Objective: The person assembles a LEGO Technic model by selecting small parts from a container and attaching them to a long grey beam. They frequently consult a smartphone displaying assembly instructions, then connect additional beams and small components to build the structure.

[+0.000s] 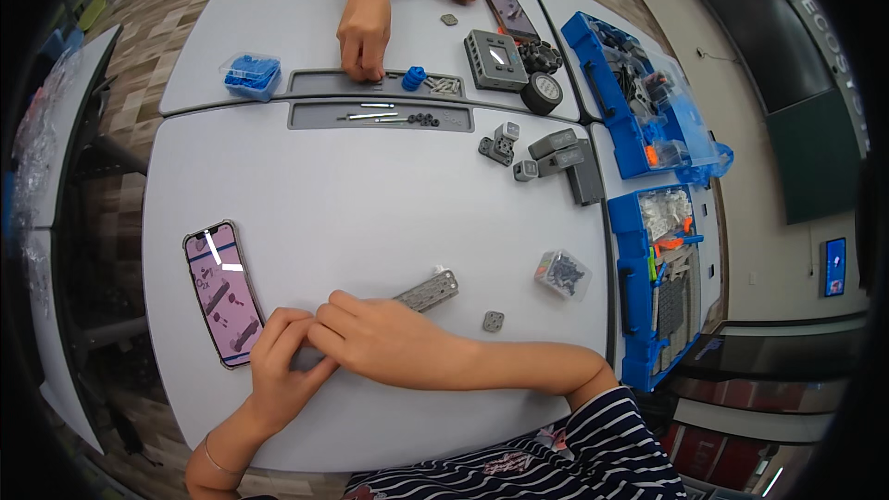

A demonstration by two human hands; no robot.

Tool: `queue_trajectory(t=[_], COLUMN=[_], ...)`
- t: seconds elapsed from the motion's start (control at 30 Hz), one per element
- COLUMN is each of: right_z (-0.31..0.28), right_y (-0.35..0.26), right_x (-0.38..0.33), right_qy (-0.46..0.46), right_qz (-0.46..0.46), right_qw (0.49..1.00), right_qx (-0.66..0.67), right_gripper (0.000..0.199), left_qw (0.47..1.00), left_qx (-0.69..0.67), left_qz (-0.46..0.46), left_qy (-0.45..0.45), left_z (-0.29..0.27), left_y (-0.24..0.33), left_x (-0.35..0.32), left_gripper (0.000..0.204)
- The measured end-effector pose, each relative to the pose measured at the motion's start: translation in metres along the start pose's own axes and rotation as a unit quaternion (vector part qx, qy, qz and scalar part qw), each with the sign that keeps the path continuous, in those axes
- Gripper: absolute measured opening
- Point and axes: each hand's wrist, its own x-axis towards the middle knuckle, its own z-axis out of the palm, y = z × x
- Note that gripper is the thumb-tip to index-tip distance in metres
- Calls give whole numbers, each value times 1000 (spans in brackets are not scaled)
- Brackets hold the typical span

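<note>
The person's left hand point(282, 361) and right hand point(375, 338) met at the near edge of the pale grey table point(370, 194), fingers curled together and pinching the near end of a long grey perforated plastic beam point(428, 291). Most of that beam lay flat on the table, running off to the right and slightly farther away; the gripped end was hidden under the fingers, so I could not tell which hand held it tighter.

Just left of the hands lay a smartphone with a pink lit screen point(222, 292). A small square grey connector piece point(493, 320) sat on the table to the right of the beam, apart from it, and farther right stood a small clear plastic box of dark parts point(563, 273). Along the right edge stood an open blue parts case point(662, 282).

Across the table, another person's hand point(364, 32) rested fingertips-down at a grey recessed tray point(380, 116), near a blue round piece point(413, 78). A clear tub of blue pieces point(251, 75) stood far left.
</note>
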Motion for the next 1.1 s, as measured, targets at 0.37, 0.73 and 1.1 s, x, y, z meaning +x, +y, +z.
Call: queue_trajectory(t=[0.37,0.73,1.1], right_z=[2,1,-58], right_y=[-2,-10,-27], right_x=[0,-4,3], right_qy=[-1,-3,40], right_qz=[17,50,103], right_qw=[1000,999,992], right_qx=[8,-17,67], right_gripper=[22,24,27], left_qw=[1000,1000,999], left_qx=[-4,-14,-10], left_qz=[15,28,47], left_qy=[0,2,20], left_z=[0,0,3], left_y=[0,1,1], left_x=[1,0,-7], left_gripper=[40,39,35])
